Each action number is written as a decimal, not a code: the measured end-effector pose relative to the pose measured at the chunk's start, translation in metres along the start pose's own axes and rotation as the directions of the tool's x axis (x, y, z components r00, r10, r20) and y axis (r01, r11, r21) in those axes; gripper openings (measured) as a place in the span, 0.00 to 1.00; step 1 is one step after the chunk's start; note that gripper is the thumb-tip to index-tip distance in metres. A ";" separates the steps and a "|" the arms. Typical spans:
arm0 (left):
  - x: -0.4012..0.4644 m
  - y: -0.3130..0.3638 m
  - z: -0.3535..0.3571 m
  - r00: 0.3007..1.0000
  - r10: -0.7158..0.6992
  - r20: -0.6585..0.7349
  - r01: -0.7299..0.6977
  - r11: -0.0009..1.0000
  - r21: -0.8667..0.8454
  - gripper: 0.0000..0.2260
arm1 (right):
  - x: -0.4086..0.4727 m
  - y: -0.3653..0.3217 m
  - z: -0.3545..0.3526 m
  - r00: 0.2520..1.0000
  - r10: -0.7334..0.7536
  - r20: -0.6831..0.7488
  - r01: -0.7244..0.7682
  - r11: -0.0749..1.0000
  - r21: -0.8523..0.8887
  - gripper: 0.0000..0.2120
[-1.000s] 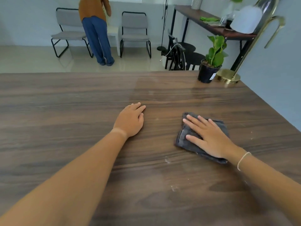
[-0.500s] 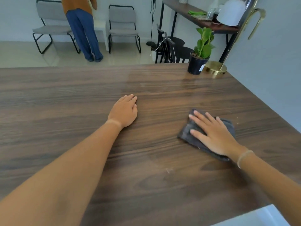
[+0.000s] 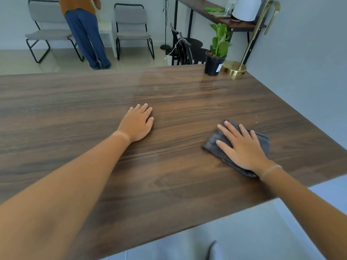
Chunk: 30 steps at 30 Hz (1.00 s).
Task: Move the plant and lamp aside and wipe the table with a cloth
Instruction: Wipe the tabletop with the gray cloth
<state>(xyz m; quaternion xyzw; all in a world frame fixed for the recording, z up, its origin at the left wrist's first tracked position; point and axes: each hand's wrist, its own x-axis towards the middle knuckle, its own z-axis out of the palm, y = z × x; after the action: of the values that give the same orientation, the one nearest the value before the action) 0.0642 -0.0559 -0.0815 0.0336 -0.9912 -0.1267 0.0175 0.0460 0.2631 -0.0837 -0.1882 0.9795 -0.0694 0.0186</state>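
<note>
Two hands are on the counter, each with its own job. Your right hand lies flat with fingers spread on the cloth, pressing the folded grey pad against the wood near the right edge; the spread likely keeps pressure even as you wipe. Your left hand rests palm down on bare wood near the middle, fingers close together and holding nothing, probably bracing you as you lean in.

You have the plant and lamp just beside each other at the far right corner, the black pot next to the brass base. That judges as out of the wiping path, leaving most of the surface open. A few pale specks show past the cloth near the right edge.

You can see a small white label on the pot, but its print is too small to read.
</note>
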 end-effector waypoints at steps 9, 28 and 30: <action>-0.018 -0.001 -0.003 0.998 0.003 0.067 -0.002 1.000 -0.007 0.23 | -0.096 -0.104 0.018 0.836 -0.548 -0.029 0.547 0.829 0.113 0.29; 0.025 0.100 0.016 0.967 0.240 0.085 -0.228 0.966 -0.125 0.24 | -0.047 0.070 -0.014 0.999 -0.040 0.013 0.040 0.998 0.040 0.32; 0.033 0.110 0.019 0.966 0.246 0.075 -0.233 0.962 -0.145 0.24 | -0.003 0.104 -0.020 0.982 0.188 0.023 -0.188 0.982 0.001 0.30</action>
<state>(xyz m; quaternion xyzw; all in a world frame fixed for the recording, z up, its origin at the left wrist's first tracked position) 0.0233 0.0525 -0.0717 -0.0937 -0.9769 -0.1917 -0.0111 0.0098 0.3626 -0.0785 -0.0954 0.9925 -0.0665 0.0363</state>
